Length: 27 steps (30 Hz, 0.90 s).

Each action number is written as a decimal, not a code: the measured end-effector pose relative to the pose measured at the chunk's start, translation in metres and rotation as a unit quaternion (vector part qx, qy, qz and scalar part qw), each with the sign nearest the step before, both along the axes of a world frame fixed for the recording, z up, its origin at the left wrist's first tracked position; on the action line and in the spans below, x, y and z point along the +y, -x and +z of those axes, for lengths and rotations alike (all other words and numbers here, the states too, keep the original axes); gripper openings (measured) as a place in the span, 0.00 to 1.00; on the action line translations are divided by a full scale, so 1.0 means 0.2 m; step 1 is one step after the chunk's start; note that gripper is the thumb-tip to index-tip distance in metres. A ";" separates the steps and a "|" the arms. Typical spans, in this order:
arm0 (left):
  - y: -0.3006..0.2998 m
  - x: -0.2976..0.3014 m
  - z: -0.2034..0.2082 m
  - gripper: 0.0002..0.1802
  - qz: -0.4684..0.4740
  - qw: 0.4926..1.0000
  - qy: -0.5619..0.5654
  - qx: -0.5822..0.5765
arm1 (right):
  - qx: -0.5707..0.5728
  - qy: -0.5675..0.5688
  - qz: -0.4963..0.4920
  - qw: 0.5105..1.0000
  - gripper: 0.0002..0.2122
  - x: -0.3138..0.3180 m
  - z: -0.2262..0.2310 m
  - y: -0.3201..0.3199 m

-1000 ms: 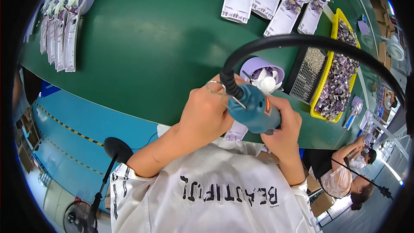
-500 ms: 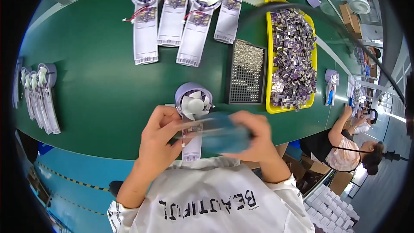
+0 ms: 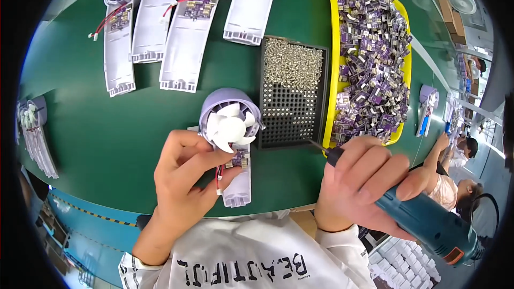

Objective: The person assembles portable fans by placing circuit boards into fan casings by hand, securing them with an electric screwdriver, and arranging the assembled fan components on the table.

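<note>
The lavender fan unit [image 3: 231,128] lies at the near edge of the bench [image 3: 134,144], blades up. The left hand [image 3: 184,174] curls narrowly around its left side, seemingly steadying it; I can't tell whether the fingertips pinch the red and black wires [image 3: 219,176]. The right hand [image 3: 369,179] grips a teal electric screwdriver [image 3: 428,222], its bit at the screw tray's [image 3: 276,123] near right corner. That tray and the yellow bin [image 3: 334,48] stand rightward, probably for easy reach. More units [image 3: 187,48] lie toward the bench's far edge, perhaps leaving elbow room.
</note>
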<state>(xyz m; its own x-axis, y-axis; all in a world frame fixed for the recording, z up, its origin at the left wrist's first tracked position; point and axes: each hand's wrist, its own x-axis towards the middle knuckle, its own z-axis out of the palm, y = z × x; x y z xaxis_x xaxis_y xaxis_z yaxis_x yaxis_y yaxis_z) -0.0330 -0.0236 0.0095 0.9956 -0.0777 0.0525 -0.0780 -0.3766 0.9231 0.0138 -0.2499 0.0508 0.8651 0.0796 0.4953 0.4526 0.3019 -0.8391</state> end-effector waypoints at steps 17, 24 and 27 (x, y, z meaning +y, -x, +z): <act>0.01 0.00 -0.01 0.17 0.000 1.000 0.012 -0.009 | 0.013 -0.068 -0.001 0.998 0.30 -0.01 -0.07 0.00; 0.01 0.00 -0.02 0.16 0.000 1.000 0.019 -0.014 | 0.010 -0.069 -0.005 0.998 0.31 0.01 -0.07 0.01; 0.01 0.00 -0.02 0.16 0.001 1.000 0.018 -0.014 | 0.003 -0.070 -0.007 0.997 0.31 0.02 -0.07 0.01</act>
<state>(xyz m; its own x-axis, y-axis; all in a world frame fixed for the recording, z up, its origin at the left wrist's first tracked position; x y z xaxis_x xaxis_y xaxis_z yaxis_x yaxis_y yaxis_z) -0.0347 -0.0238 0.0057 0.9938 -0.0728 0.0837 -0.1037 -0.3432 0.9335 0.0114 -0.2468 0.0366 0.8684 -0.0026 0.4958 0.4530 0.4107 -0.7913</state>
